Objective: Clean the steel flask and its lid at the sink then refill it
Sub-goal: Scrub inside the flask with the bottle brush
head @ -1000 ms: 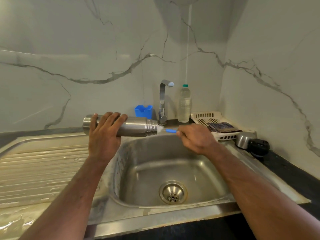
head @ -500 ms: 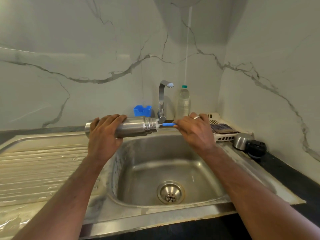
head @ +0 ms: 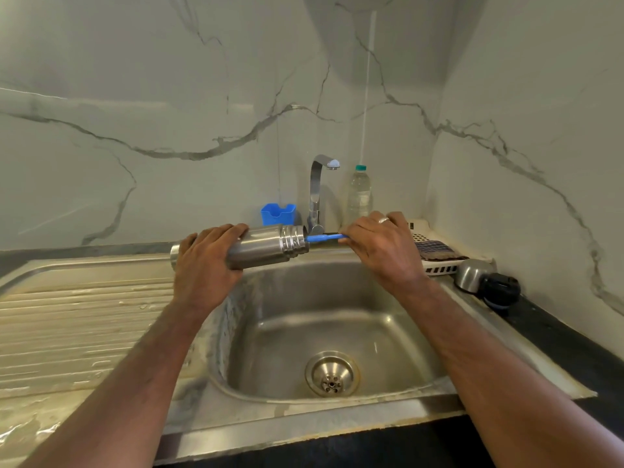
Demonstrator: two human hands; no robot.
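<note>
Both hands sit slightly higher and further back than a second ago, and more of the blue brush handle (head: 327, 236) now shows outside the flask mouth than half a second ago, right hand a bit further right. Left hand (head: 204, 265) wraps the steel flask (head: 263, 246) around its middle, fingers curled over the top, flask held horizontal over the back-left edge of the sink (head: 337, 332), open threaded mouth pointing right. Right hand (head: 381, 248) grips the brush handle, fingers closed around it, ring visible on one finger; brush end goes into the flask mouth, bristles not visible. Flask is just in front of the tap (head: 317, 194), spout off to the upper right of the mouth; can't tell if water is running. Lid (head: 499, 290), black, lies on the worktop (head: 557, 336) at the sink's right rim, touching a steel cup (head: 471, 270) tipped on its side. Behind those, white basket (head: 435, 261) with a checked cloth (head: 435, 249) in it. Clear plastic bottle (head: 359, 194) stands right of the tap, blue holder (head: 278, 214) left of it. Drainboard (head: 84, 315) on the left is wet.
</note>
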